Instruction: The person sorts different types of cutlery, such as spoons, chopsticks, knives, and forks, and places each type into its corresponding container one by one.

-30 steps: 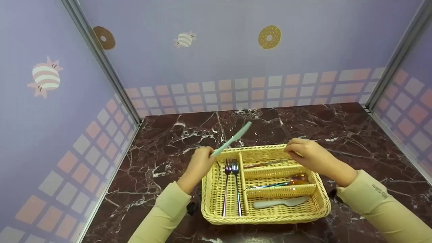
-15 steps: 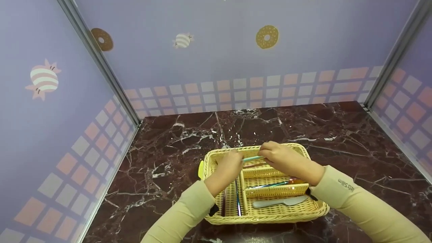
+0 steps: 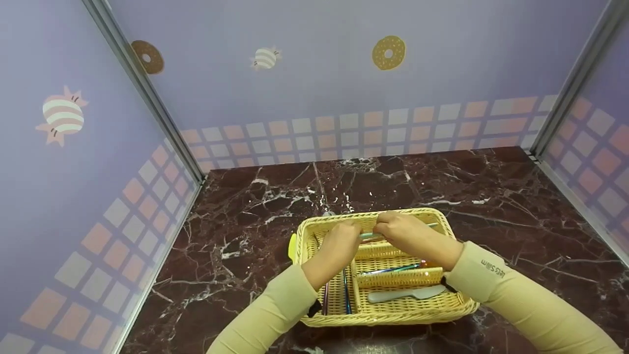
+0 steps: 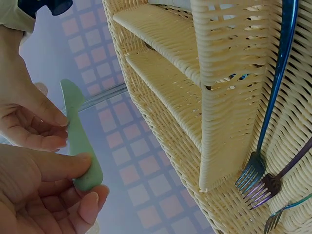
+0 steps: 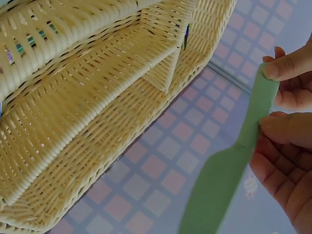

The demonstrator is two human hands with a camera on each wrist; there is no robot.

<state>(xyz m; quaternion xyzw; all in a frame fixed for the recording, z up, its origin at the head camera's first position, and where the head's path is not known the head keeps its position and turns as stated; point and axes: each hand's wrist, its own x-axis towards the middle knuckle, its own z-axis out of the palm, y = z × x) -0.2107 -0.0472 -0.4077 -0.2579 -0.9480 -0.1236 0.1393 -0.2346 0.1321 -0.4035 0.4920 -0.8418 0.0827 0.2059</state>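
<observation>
Over the back of a yellow wicker basket, both hands hold a pale green table knife. My left hand pinches the end of its handle between thumb and fingers, as the left wrist view shows. Close beside it, my right hand pinches the handle nearer the blade. The blade points to the right in the head view, mostly covered by the right hand. Below the left hand, forks lie in the basket's long left compartment, partly hidden in the head view.
A whitish knife lies in the front right compartment. Shiny rainbow-coloured cutlery is in the middle right one. A bright yellow piece sticks out at the basket's left side. Patterned walls enclose the dark marble table at the back and sides.
The knife was raised in the left hand alone, tilted up. Both hands have come together over the basket, the right now gripping it too, and the knife lies lower and flatter.
</observation>
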